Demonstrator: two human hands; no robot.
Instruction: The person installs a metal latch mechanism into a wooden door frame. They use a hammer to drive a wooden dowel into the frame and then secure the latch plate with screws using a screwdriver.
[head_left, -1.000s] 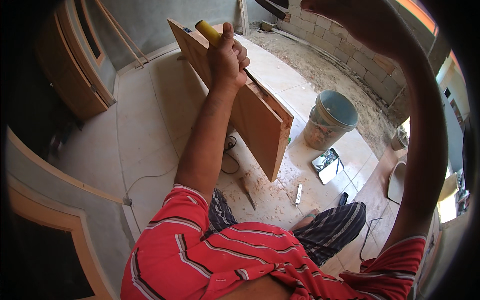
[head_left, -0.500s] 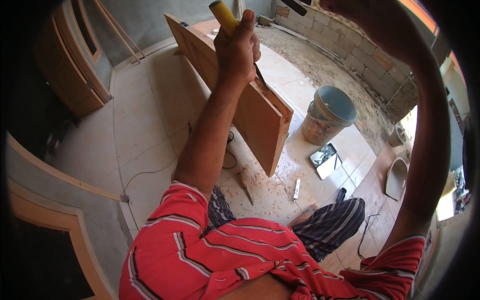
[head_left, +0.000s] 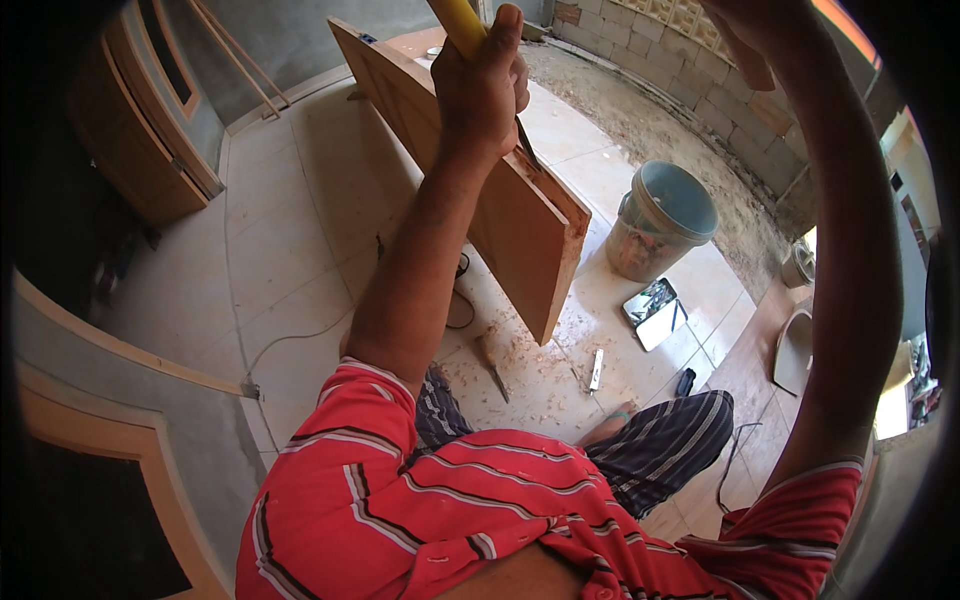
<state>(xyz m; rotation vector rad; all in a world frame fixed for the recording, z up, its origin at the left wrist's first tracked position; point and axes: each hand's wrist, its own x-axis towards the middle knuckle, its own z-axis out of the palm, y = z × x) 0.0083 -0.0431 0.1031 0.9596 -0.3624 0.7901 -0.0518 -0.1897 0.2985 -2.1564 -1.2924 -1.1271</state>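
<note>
My left hand (head_left: 485, 95) is closed round the yellow handle of a chisel (head_left: 460, 25), whose handle runs past the top edge. Below the fist the dark blade meets the narrow upper edge of a wooden door panel (head_left: 515, 230). That panel lies on its long side, and its edge has a rough, cut recess near the closest end. Raised at the upper right, my right hand (head_left: 765, 40) is partly cut off by the picture's edge. Its fingers are curled, and whatever they grip is out of view.
A grey bucket (head_left: 665, 220) stands right of the panel, near an open case (head_left: 655, 312) of small parts. Wood shavings, a pointed hand tool (head_left: 492, 368), a white strip (head_left: 596, 370) and a cord (head_left: 300, 338) lie on the tiles. Beyond is a block wall (head_left: 690, 80).
My right hand has risen and moved right; the dark tool beside it has left the view. The left hand still holds the chisel at the panel's edge, with the view slightly shifted.
</note>
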